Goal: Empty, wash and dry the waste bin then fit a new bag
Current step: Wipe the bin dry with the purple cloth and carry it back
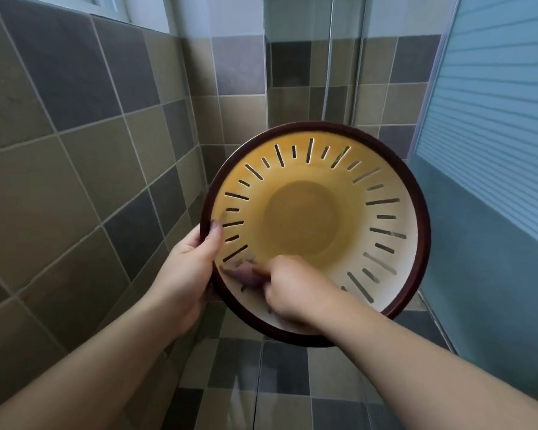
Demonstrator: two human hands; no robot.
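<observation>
Clearly, from the head camera, the waste bin [316,231] is held up in front of the person with its mouth turned toward the camera, so its long axis runs away from the viewer toward the tiled corner and its yellow floor sits deep in the middle. The left hand [185,271] grips the dark rim at the lower left, thumb hooked over the edge onto the slotted inner wall, fingers hidden behind. The right hand [288,287] reaches in over the near lower rim, fingers curled around something dark and blurred, perhaps a cloth [246,274], pressed against the inner wall just beside the left thumb; what it is I cannot tell. Judging by this, the inside is being wiped. The right hand is the nearer to the unwiped wall, and the bin's floor lies farther in along that axis. Tiled floor [280,383] lies below.
</observation>
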